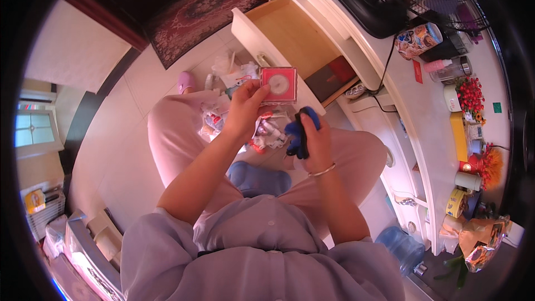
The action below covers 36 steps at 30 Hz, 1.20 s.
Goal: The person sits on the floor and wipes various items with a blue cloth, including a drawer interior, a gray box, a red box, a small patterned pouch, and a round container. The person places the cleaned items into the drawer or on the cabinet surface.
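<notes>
My left hand [246, 106] grips the left edge of a square clear case [289, 76] with a red insert and a round silvery disc in its middle. To the right, my right hand [318, 142] is closed around a bunched blue and black cloth item [297, 136]; its exact kind cannot be told. Behind the case stands a pulled-out white drawer [273, 44] with a wooden inside, a dark flat box [324, 81] and a red item in its far right corner. Below my hands, a pile of plastic packets and wrappers [267, 131] lies on the tiled floor.
A white cabinet [430, 133] runs along the right, bearing a black fan [368, 6], a glass jar [449, 71], tins and red berry decorations. A blue water bottle [399, 246] lies at the lower right. A patterned rug [205, 12] is beyond the pile. A blue stool [259, 179] shows between my legs.
</notes>
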### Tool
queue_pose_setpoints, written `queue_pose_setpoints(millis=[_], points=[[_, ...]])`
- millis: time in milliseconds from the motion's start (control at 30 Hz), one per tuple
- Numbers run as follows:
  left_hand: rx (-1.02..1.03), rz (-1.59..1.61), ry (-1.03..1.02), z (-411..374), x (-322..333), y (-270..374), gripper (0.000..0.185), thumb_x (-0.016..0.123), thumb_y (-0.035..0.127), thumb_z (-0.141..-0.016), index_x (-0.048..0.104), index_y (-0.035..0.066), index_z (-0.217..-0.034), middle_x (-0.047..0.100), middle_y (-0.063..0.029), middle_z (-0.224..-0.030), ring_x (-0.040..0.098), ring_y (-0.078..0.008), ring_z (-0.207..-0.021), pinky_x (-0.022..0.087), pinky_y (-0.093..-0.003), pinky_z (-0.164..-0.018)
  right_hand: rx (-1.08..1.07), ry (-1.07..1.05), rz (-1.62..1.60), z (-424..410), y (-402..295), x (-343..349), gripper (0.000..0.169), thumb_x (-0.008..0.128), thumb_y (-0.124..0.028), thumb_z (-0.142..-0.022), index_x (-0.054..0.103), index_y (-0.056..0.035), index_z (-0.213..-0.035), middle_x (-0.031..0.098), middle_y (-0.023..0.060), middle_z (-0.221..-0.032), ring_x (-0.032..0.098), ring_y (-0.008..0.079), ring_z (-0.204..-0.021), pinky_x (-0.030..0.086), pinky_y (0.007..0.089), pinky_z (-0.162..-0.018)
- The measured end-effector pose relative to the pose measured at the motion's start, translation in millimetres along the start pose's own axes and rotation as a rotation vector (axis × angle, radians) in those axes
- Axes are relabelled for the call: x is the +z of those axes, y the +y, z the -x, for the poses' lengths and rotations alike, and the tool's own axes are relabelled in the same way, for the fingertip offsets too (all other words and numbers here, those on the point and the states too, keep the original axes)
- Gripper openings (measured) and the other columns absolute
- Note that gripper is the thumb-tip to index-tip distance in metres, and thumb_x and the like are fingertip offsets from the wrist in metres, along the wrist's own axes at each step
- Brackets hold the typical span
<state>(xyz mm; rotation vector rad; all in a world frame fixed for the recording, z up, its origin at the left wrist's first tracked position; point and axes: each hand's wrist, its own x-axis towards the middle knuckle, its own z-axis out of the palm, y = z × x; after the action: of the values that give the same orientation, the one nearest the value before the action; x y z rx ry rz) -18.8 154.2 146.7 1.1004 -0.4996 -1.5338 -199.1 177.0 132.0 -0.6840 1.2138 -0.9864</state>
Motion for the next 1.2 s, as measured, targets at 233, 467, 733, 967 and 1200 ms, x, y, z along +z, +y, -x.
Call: queue_pose_setpoints(millis=[233, 467, 733, 967, 1200], points=[[-0.09, -0.467, -0.158, -102.5, 44.6, -32.5, 0.027, 0.058, 0.019, -0.093, 0.058, -0.001, -0.111, 0.064, -0.0058, -0.099, 0.063, -0.0129, -0.087, 0.054, -0.0253, -0.075, -0.174, -0.059, 0.096, -79.6, -20.6, -47.1, 0.031, 0.058, -0.009, -0.09, 0.055, -0.0012, -0.12, 0.064, 0.0076, -0.101, 0.065, 0.0156, -0.082, 0.053, 0.0266, -0.069], [-0.137, -0.852, -0.249, -193.8, 70.6, -92.5, 0.032, 0.063, 0.017, -0.086, 0.063, -0.003, -0.111, 0.068, -0.0116, -0.09, 0.065, -0.0166, -0.079, 0.054, -0.0272, -0.067, 0.236, 0.025, -0.044, -133.6, -25.5, -92.0, 0.028, 0.064, -0.019, -0.088, 0.061, -0.0038, -0.112, 0.067, 0.0056, -0.095, 0.065, 0.0145, -0.079, 0.053, 0.0266, -0.065], [0.071, -1.316, -0.108, -238.7, 78.3, -141.5, 0.026, 0.07, 0.022, -0.074, 0.063, 0.004, -0.091, 0.067, -0.021, -0.089, 0.065, -0.0373, -0.085, 0.051, -0.0444, -0.073, 0.278, 0.045, -0.027, -171.8, 1.8, -103.7, 0.028, 0.062, -0.025, -0.09, 0.061, -0.0026, -0.106, 0.066, 0.0059, -0.088, 0.063, 0.0145, -0.069, 0.051, 0.0273, -0.058], [0.005, -1.305, -0.175, -244.8, 84.6, -152.2, 0.029, 0.073, 0.021, -0.07, 0.065, 0.004, -0.092, 0.067, -0.0206, -0.09, 0.065, -0.0364, -0.087, 0.051, -0.045, -0.074, 0.273, 0.138, 0.046, -185.0, 0.9, -107.8, 0.027, 0.064, -0.026, -0.089, 0.062, -0.0027, -0.101, 0.062, 0.0027, -0.082, 0.058, 0.0112, -0.067, 0.047, 0.0251, -0.057], [0.125, -1.219, -0.176, -252.4, 77.7, -165.3, 0.028, 0.064, 0.014, -0.073, 0.067, 0.001, -0.098, 0.066, -0.0231, -0.094, 0.064, -0.0375, -0.091, 0.051, -0.0431, -0.079, 0.236, 0.139, 0.036, -191.8, 5.7, -105.8, 0.027, 0.064, -0.026, -0.088, 0.063, -0.0022, -0.1, 0.061, 0.0015, -0.082, 0.057, 0.0095, -0.068, 0.046, 0.0243, -0.058]])
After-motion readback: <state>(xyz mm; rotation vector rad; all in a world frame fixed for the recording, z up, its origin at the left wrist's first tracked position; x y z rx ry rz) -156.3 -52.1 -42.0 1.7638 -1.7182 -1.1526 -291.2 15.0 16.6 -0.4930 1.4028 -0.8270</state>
